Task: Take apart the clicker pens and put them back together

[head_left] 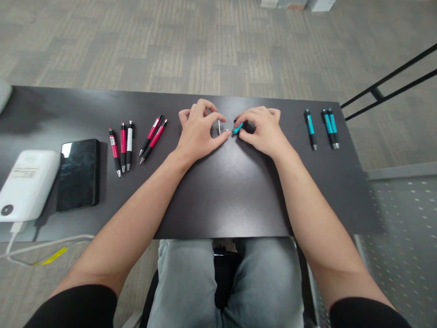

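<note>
Near the middle of the dark table, my left hand (200,131) curves its fingers around a thin silvery piece (219,127) on the tabletop, thumb and fingers apart. Just right of it, my right hand (262,127) pinches a short blue pen part (238,129) between thumb and index finger. Tiny pieces lie between the two hands, too small to make out. A blue pen (310,128) and a pair of blue pens (331,128) lie to the right. Left of my left hand are two crossed-over red pens (154,137), and farther left red pens (115,152) beside a white pen (129,145).
A black phone-like slab (78,174) and a white power bank (26,184) with a white cable (45,253) occupy the table's left side. A pale rounded object (1,97) sits at the far left corner. Black metal bars (377,94) stand beyond the right edge.
</note>
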`<action>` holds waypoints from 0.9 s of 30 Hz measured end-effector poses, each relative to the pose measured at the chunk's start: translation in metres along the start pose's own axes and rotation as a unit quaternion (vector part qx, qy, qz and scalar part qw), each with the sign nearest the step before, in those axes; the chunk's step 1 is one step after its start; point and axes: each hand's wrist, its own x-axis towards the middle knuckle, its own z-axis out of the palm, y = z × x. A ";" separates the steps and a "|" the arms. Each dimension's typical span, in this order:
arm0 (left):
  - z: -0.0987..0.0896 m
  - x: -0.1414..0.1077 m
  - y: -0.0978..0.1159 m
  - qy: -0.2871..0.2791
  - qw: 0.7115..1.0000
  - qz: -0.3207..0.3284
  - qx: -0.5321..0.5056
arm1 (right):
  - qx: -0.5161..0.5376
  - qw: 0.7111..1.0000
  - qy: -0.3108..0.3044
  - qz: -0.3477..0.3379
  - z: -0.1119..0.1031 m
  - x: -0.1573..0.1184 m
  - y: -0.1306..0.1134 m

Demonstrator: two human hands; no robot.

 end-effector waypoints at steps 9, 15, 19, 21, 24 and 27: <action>-0.016 0.004 -0.035 0.036 0.998 -0.047 -0.030 | 0.054 0.998 -0.015 -0.041 -0.002 0.001 0.005; -0.016 0.006 -0.041 0.090 0.993 -0.044 -0.065 | 0.102 0.994 0.041 0.000 0.005 0.006 0.018; -0.016 0.006 -0.042 0.108 0.989 -0.034 -0.090 | 0.115 0.993 0.003 -0.031 0.007 0.005 0.032; -0.016 0.005 -0.041 0.104 0.990 -0.023 -0.093 | 0.097 0.994 -0.022 -0.047 0.006 0.002 0.035; -0.014 0.002 -0.032 0.088 0.993 -0.004 -0.080 | 0.079 0.993 -0.058 -0.060 0.003 -0.001 0.036; -0.009 -0.004 -0.012 0.045 0.998 0.025 -0.035 | 0.083 0.991 -0.075 -0.069 0.002 -0.002 0.037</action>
